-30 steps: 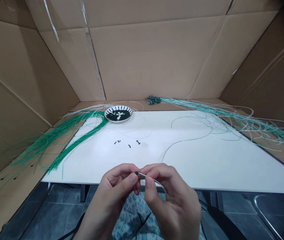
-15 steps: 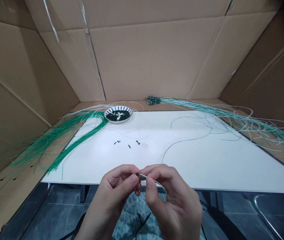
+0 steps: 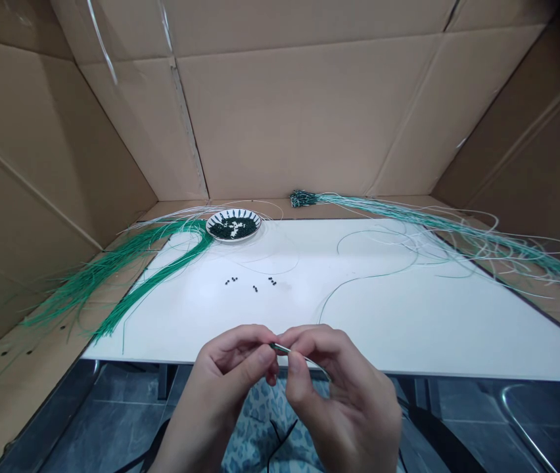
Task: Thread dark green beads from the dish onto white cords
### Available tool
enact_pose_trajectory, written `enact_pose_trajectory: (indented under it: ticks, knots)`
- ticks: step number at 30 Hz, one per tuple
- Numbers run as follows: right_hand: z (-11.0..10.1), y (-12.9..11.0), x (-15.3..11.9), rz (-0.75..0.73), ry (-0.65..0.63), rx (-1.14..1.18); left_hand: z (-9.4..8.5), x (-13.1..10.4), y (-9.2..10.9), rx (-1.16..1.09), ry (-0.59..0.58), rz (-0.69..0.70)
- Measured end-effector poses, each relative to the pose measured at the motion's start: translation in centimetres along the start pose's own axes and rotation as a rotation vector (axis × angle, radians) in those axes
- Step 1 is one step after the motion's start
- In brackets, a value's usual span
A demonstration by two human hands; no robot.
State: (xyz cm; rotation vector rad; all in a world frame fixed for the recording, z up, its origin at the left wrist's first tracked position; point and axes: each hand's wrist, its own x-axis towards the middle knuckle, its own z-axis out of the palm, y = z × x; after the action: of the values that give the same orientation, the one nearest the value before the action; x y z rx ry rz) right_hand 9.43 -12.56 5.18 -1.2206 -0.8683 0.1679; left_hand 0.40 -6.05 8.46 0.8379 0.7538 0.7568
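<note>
My left hand (image 3: 233, 371) pinches the dark green beaded end of some thin cord (image 3: 284, 349) between thumb and forefinger. Close beside it, my right hand (image 3: 339, 387) is closed on the pale white-and-green strands of the same cord, which curve down across its palm. Both hands are held just over the front edge of the white table (image 3: 408, 328). A loose green strand (image 3: 339, 286) runs from behind my right hand up the table. Beyond my fingers lie several small dark beads (image 3: 255, 288). How the strands meet the beads is hidden by my fingertips.
At the back stands a striped dish (image 3: 210, 229) of dark beads. Green cords (image 3: 156, 279) fan out on the left. A bundle of beaded cords (image 3: 383, 206) stretches along the back right. Cardboard walls (image 3: 309, 118) enclose the back and sides.
Almost nothing differs. My right hand has shifted very slightly to the right; both hands keep their pinch on the cord.
</note>
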Motion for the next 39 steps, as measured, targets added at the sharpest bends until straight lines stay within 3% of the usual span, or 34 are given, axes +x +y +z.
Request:
enact_pose_trajectory:
  ticks: [13, 19, 23, 28, 34, 39]
  knots:
    - [-0.8, -0.1, 0.5, 0.026, -0.103, -0.017, -0.8, 0.2, -0.4, 0.088, -0.069, 0.083]
    - [-2.0, -0.2, 1.1, 0.047, -0.249, 0.020, -1.0, 0.2, -0.2, 0.155, -0.112, 0.133]
    - [-2.3, 0.3, 1.7, 0.076, -0.364, 0.163, -1.2, 0.3, 0.1, 0.152, -0.097, 0.106]
    - [-1.5, 1.1, 1.6, 0.180, -0.305, 0.364, -0.8, 0.5, 0.0, 0.130, -0.029, 0.127]
    - [-0.8, 1.9, 1.3, 0.264, -0.268, 0.441, -0.3, 0.7, -0.3, 0.117, 0.062, 0.227]
    - [-0.9, 1.9, 0.9, 0.310, -0.195, 0.524, -0.1, 0.5, -0.3, 0.046, 0.114, 0.158]
